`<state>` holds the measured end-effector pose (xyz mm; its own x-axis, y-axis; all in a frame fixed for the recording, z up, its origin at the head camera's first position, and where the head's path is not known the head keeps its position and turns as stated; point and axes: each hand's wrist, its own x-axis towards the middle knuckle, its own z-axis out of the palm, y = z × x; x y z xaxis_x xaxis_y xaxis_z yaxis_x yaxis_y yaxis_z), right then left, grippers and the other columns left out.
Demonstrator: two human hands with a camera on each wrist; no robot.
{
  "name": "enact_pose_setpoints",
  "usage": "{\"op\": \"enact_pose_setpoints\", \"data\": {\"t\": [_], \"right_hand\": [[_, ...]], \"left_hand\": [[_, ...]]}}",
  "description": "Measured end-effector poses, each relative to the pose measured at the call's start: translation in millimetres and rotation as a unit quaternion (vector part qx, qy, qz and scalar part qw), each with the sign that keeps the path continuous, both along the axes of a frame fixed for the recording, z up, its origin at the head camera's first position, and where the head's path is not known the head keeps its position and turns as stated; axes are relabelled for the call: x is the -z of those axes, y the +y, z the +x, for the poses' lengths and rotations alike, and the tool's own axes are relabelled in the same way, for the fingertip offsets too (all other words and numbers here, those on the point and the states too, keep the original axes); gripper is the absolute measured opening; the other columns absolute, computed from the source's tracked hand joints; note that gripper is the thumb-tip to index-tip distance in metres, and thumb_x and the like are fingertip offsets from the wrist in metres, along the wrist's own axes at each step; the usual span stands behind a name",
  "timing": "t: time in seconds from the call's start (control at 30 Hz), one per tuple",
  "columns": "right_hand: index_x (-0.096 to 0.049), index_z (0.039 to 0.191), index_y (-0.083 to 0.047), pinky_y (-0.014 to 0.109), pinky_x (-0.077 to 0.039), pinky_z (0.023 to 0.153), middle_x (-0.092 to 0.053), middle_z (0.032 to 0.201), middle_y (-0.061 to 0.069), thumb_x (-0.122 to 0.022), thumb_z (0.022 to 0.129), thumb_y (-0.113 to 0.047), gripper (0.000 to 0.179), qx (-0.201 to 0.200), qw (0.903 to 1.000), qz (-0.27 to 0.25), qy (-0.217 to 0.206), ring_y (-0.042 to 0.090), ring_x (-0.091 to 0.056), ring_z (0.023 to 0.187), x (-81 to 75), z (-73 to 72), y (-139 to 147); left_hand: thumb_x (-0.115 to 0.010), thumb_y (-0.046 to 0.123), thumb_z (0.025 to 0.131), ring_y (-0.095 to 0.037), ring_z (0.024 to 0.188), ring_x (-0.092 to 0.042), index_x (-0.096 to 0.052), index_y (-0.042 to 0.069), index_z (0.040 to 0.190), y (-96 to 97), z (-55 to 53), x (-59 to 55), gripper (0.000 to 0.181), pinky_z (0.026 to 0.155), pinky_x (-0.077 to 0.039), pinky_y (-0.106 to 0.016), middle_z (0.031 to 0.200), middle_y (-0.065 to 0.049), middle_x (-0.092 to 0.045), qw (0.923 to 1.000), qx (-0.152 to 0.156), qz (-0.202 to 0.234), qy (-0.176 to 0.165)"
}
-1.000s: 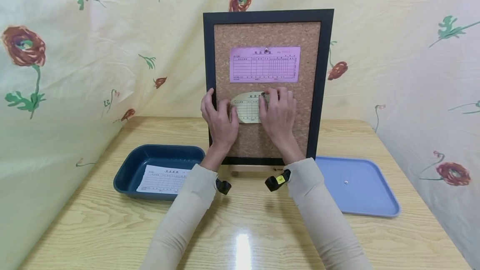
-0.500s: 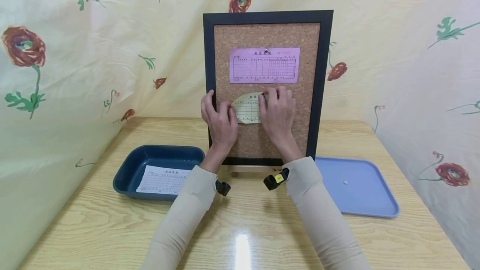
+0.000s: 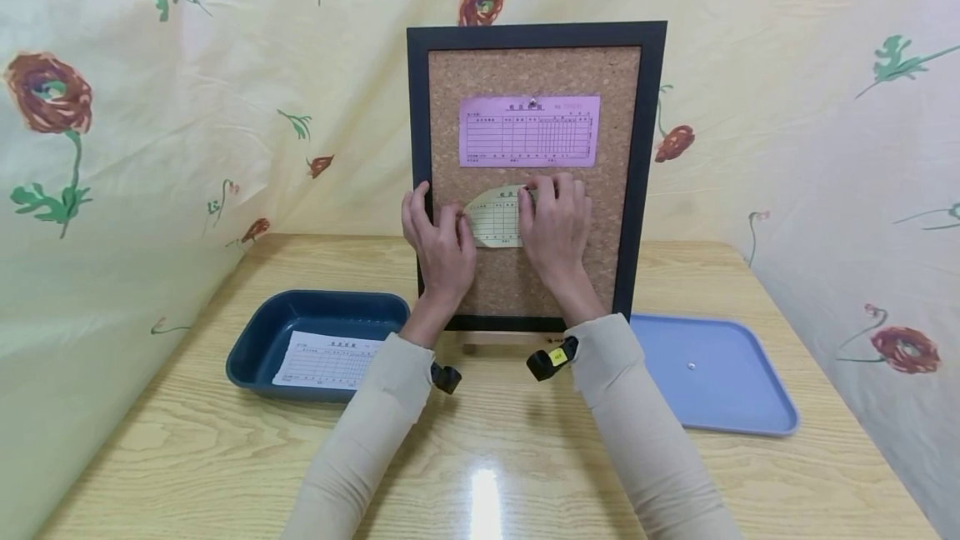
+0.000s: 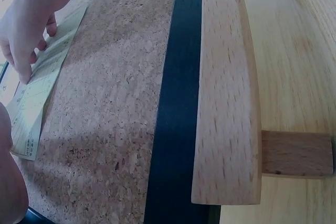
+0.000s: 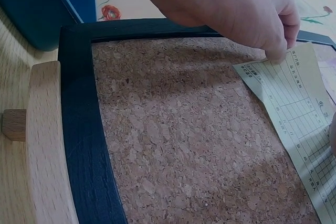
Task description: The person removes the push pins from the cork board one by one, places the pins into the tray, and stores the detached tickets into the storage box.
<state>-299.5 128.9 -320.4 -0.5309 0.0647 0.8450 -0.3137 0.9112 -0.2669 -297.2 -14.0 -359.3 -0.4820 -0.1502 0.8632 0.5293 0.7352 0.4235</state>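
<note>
A pale yellow receipt slip (image 3: 497,225) lies across the lower half of a black-framed corkboard (image 3: 517,290). My left hand (image 3: 442,244) pinches its left end, which bends away from the cork; the right wrist view shows thumb and finger at that corner. My right hand (image 3: 557,223) covers the slip's right part, its fingers curled at the top edge. There thumb and finger close on a small dark thing, mostly hidden; I cannot tell what it is. In the left wrist view the right fingertips meet the slip (image 4: 52,72). Above, a pink receipt slip (image 3: 528,140) hangs from a pushpin (image 3: 533,102).
At the left, a dark blue bin (image 3: 255,340) holds a white receipt slip (image 3: 326,358). A light blue tray (image 3: 735,398) with one small pin (image 3: 692,366) stands at the right. The board rests on a wooden stand (image 4: 226,103) on the table (image 3: 480,440).
Both hands stay at almost the same spots. The yellow slip's upper left edge has curled a little more, and the right fingers cover slightly more of its heading.
</note>
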Motion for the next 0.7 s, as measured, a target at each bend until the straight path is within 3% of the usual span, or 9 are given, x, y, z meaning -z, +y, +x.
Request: {"op": "enact_pose_setpoints", "data": {"t": [0.7], "right_hand": [[-0.066, 0.102, -0.001, 0.043, -0.038, 0.072, -0.059, 0.097, 0.018, -0.056, 0.102, -0.023, 0.024, -0.008, 0.9995, -0.021, -0.021, 0.033, -0.048, 0.083, -3.8, 2.1, 0.2]], "left_hand": [[-0.055, 0.008, 0.098, -0.041, 0.139, -0.031, -0.066, -0.001, 0.094, 0.8, 5.9, -2.1, 0.015, 0.116, -0.024, -0.057, 0.140, -0.023, -0.046, 0.9998, 0.011, 0.000, 0.016]]}}
